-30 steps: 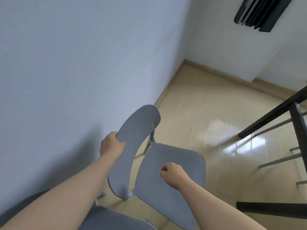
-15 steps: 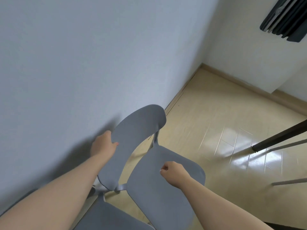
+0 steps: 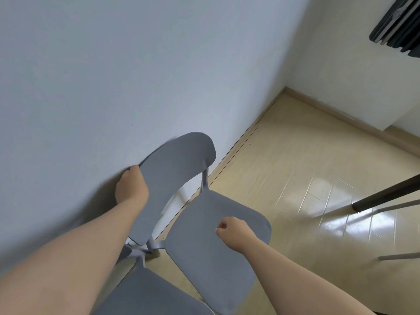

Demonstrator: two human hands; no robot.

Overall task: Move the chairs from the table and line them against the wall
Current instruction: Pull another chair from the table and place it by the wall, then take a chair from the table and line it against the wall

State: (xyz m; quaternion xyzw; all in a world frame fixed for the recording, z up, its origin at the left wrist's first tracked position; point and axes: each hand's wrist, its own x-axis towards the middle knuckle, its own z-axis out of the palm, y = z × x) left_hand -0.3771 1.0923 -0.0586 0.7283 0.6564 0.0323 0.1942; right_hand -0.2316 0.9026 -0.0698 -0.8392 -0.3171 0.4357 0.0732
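A grey chair stands close to the pale wall, its backrest toward the wall and its seat toward the room. My left hand grips the top edge of the backrest, between it and the wall. My right hand is curled into a fist over the middle of the seat and holds nothing that I can see. A second grey chair's seat shows at the bottom, right beside the first one along the same wall.
A black table leg slants in from the right, with thin grey chair legs beyond it. Light wooden floor runs to the corner. A dark slatted thing hangs at the top right.
The chair has moved left, closer to the wall, with my left hand still on its backrest. My right fist has stayed over the seat. The view has turned left.
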